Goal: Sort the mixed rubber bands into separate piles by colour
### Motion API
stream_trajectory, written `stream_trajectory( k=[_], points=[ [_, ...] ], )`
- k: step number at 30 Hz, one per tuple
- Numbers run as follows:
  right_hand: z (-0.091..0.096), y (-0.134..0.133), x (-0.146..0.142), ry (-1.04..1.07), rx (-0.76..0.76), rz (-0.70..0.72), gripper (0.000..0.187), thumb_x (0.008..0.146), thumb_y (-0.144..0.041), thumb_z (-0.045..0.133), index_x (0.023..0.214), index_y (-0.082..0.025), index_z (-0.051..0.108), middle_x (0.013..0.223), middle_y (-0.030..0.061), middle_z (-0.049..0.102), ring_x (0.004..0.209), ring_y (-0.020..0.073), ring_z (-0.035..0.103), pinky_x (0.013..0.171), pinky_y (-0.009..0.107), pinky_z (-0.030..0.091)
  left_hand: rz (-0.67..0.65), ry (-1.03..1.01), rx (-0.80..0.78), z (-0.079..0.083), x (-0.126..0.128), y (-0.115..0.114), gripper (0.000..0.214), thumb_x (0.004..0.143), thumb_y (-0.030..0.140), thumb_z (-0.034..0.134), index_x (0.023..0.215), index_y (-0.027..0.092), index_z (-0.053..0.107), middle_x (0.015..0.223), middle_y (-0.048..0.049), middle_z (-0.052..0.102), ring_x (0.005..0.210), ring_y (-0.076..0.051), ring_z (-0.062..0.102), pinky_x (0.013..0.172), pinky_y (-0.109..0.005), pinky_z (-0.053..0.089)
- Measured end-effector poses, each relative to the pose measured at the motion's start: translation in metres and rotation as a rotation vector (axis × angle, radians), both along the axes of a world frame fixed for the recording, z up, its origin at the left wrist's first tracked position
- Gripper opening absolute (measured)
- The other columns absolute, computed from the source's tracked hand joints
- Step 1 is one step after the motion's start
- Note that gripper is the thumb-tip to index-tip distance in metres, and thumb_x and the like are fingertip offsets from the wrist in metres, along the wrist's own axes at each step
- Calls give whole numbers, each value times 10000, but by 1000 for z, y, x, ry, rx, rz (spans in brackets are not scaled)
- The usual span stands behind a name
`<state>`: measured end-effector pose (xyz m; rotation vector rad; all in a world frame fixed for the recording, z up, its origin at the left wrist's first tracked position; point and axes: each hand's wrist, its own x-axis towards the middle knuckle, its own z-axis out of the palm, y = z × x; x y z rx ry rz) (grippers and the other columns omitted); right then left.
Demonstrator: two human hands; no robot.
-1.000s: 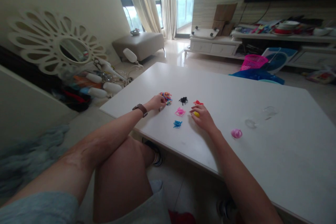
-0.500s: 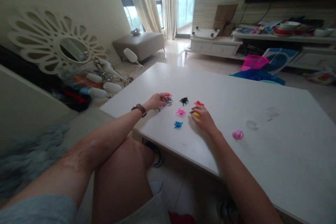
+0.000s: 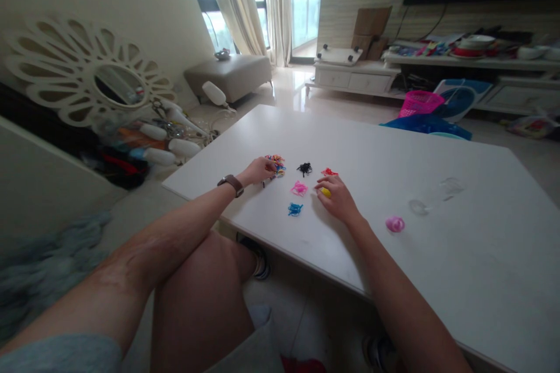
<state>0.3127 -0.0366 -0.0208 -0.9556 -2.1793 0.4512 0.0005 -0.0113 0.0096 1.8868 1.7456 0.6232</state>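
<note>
My left hand (image 3: 258,171) is at the mixed heap of coloured rubber bands (image 3: 277,162), fingers pinched together at its near edge. What they pinch is too small to make out. My right hand (image 3: 338,197) hovers low over a yellow pile of bands (image 3: 326,192), partly covering it, with thumb and fingers a little apart and nothing visible between them. Between the hands are sorted piles: black bands (image 3: 305,169), pink bands (image 3: 299,188) and blue bands (image 3: 295,209). Red bands (image 3: 329,172) lie just beyond my right fingers.
On the white table (image 3: 437,280), a pink round item (image 3: 395,224) lies right of my right forearm. Farther right is a clear plastic container (image 3: 451,186), with a clear ring (image 3: 418,207) beside it. A pink basket (image 3: 420,104) stands past the far edge.
The whole view has shifted slightly. Both hands stay at nearly the same places, the left at the mixed heap and the right over the yellow bands.
</note>
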Motion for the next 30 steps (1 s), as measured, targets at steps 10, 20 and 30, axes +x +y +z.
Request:
stream_trajectory(
  k=[10, 20, 30],
  points=[
    [-5, 3, 1, 31, -34, 17, 137, 870, -207, 592, 846, -246, 721, 1044, 75, 698, 1118, 288, 604, 1016, 526, 498, -3, 46, -38, 0, -2, -4, 108, 590, 138, 711, 672, 147, 780, 691, -63, 723, 648, -172, 616, 623, -271, 443],
    [-3, 2, 0, 16, -28, 22, 130, 872, -204, 596, 847, -241, 717, 1032, 74, 698, 1083, 276, 606, 1001, 498, 499, 34, 39, -30, 8, -3, -4, 135, 611, 144, 681, 703, 145, 779, 646, -25, 702, 613, -148, 602, 569, -250, 411],
    [-4, 2, 1, 28, -46, 30, 138, 876, -212, 594, 847, -239, 726, 1028, 77, 696, 1094, 280, 611, 1030, 507, 485, 113, -79, -41, 14, 0, -7, 154, 607, 172, 726, 735, 119, 794, 635, -51, 689, 603, -155, 596, 561, -262, 432]
  ],
)
